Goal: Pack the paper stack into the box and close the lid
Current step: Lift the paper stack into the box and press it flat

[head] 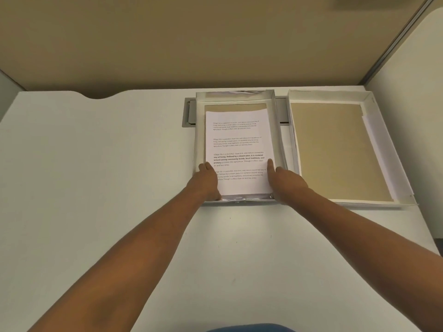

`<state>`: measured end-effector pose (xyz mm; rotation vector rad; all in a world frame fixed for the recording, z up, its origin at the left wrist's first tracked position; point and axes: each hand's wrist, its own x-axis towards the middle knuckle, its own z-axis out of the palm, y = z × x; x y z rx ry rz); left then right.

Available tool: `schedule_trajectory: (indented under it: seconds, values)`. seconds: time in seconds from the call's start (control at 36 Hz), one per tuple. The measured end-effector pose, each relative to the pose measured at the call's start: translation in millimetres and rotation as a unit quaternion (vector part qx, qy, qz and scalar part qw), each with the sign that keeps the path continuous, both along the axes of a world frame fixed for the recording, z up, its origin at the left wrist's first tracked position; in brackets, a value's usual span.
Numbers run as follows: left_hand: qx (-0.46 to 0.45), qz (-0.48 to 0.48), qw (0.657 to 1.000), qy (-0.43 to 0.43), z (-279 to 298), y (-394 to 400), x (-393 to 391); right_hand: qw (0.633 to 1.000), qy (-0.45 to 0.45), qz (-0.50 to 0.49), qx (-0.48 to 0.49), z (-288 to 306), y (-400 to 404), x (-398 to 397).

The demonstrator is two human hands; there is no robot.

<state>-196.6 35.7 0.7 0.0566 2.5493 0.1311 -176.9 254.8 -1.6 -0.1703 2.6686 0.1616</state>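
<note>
Squarely boxed, printed paper stack (236, 149)

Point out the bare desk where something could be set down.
Widest: the desk left of the box, to the notch. Also the near strip between the forearms. Crowded: far right, where box and lid lie side by side.

You face a pale surface (96, 188) backed by a tan partition (191, 44). A grey cable tray (188, 113) is set into the surface just before that partition; a metal-trimmed white panel (407, 68) stands right of the partition.
</note>
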Motion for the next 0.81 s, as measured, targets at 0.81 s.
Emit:
schedule_trajectory:
  seconds: [0.81]
  values:
    - [-0.02, -0.059, 0.997, 0.049, -14, -6, 0, 0.999, 0.029, 0.03, 0.009, -8, 7, 3]
